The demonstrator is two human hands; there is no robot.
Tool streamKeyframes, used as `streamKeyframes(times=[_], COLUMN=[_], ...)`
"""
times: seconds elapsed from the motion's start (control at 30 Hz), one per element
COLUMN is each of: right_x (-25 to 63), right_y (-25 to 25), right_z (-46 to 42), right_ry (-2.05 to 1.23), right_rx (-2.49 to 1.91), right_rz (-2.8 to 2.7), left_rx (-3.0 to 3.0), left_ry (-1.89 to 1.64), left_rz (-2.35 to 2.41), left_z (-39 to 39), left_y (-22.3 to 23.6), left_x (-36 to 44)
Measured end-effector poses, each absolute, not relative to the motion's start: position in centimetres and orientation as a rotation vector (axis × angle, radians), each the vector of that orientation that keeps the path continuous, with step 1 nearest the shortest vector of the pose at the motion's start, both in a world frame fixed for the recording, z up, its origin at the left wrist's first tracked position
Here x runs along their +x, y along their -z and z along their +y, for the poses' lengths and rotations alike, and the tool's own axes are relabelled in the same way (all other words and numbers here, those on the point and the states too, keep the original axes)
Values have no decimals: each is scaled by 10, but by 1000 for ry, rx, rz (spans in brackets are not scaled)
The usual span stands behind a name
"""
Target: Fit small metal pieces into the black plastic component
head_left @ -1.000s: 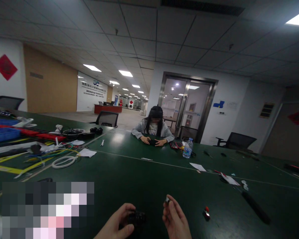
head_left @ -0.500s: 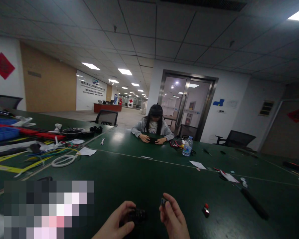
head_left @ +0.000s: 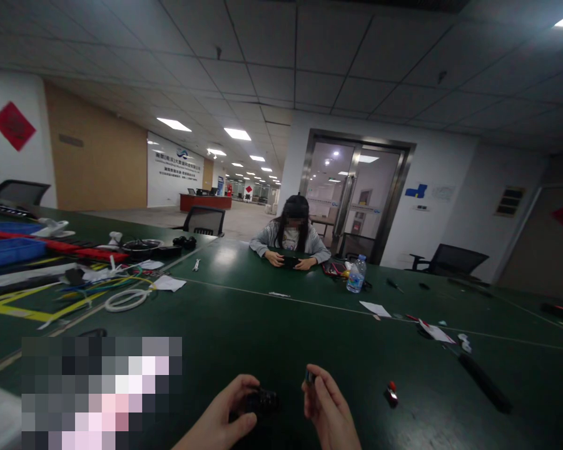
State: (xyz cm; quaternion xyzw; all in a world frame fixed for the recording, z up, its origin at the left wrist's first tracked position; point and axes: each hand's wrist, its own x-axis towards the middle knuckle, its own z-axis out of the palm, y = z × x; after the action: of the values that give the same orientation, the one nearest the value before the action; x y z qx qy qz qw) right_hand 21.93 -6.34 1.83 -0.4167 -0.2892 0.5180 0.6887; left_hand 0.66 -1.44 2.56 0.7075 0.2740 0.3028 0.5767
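My left hand point(head_left: 229, 409) is closed around a black object that looks like a small camera point(head_left: 261, 400), at the bottom middle of the head view. Its far side points toward my other hand, and its finer detail is too dark to make out. My right hand point(head_left: 327, 403) pinches a small dark flat piece point(head_left: 310, 375) between thumb and fingertips. The two things are apart, with a short gap of green table between them. To the right of my right hand lies a small silver item with a red end point(head_left: 391, 394).
Across the green table point(head_left: 244, 331) sits a person point(head_left: 293, 234) holding a dark device. A water bottle point(head_left: 355, 275) stands near them. A black-handled tool point(head_left: 485, 382) lies at right. Cables point(head_left: 127, 300), blue trays point(head_left: 12, 251) and a wrench point(head_left: 196, 265) lie at left; a blurred patch covers the lower left.
The whole view has shifted slightly, so the surroundings sit a little further right. Both hands keep their holds, and the black object has turned slightly in my left hand.
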Motion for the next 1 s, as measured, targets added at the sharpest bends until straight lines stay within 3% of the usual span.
streamKeyframes(times=[0.4, 1.0], right_x=[221, 209], right_y=[-14, -26], right_z=[-64, -68], right_ry=[-1043, -1192], right_rx=[-1027, -902], right_rz=[-779, -583], left_rx=[1616, 1605], left_ry=[-706, -730], left_rz=[623, 601], left_z=[-16, -16], left_y=[-29, -28], left_x=[7, 7])
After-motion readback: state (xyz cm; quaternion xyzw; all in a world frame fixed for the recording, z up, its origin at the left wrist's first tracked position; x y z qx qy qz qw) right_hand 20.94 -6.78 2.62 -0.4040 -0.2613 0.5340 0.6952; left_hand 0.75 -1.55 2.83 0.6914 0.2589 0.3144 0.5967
